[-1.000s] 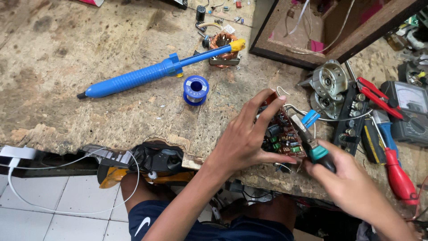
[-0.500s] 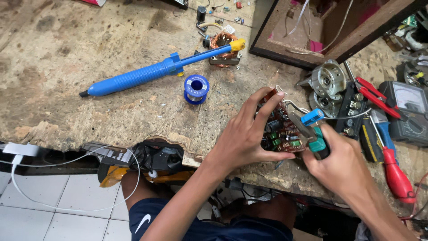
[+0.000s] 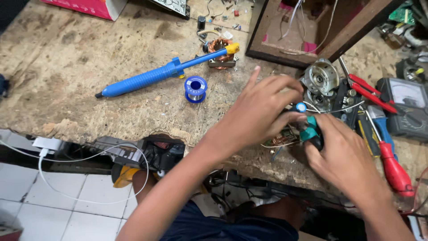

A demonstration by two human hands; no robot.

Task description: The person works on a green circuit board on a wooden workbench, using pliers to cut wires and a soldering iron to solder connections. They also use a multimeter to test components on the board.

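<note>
worn wooden desk [image 3: 89, 53], cluttered. left hand [image 3: 258, 111] pinches a small circuit board [image 3: 283, 137] at 3 o'clock of centre; right hand [image 3: 345, 156] grips teal-handled cutters [image 3: 311, 129] against it. best held steady, cutting close. blue desoldering pump [image 3: 151, 79] lies at 10 o'clock.

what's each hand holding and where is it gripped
The left hand pinches a small green circuit board along its top edge. The right hand grips teal-handled cutters by the handles.
</note>
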